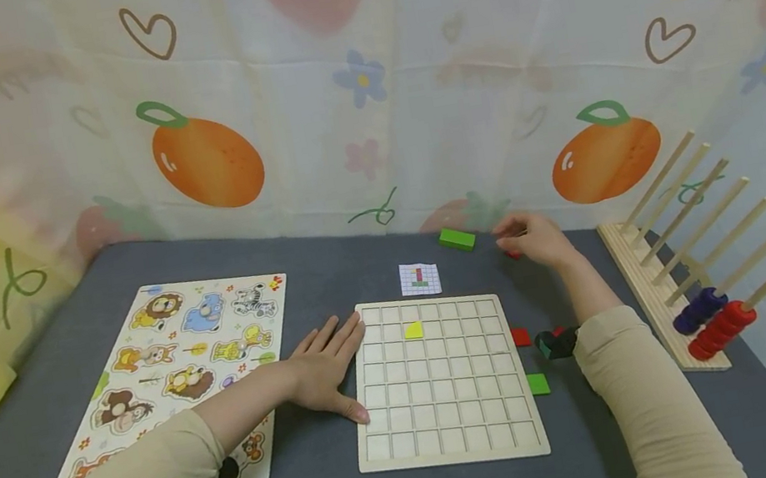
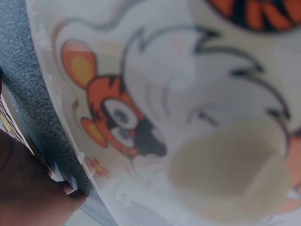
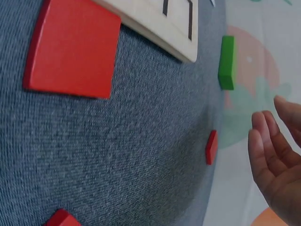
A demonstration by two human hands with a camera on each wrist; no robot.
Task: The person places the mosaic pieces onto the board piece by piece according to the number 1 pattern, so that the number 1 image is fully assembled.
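A wooden grid board (image 1: 517, 373) lies flat at the middle, with one yellow piece (image 1: 413, 330) in an upper-left cell. My left hand (image 1: 321, 368) rests with spread fingers against the board's left edge. Past the board's upper right corner, my right hand (image 1: 535, 237) hovers with loosely bent fingers and nothing between them. Just below it is a red block (image 1: 512, 255), partly covered by the hand in the head view but plain in the right wrist view. A green block (image 1: 457, 239) sits left of that hand. Behind the board lies a small grid card (image 1: 419, 278) with a red and green pattern.
Beside the board's right edge lie a red square (image 1: 520, 337) and a green one (image 1: 538, 385); another red piece (image 3: 62, 218) is near the right wrist. An animal puzzle board (image 1: 262, 301) lies under the left forearm. A peg stand (image 1: 631, 265) with rings stands far right.
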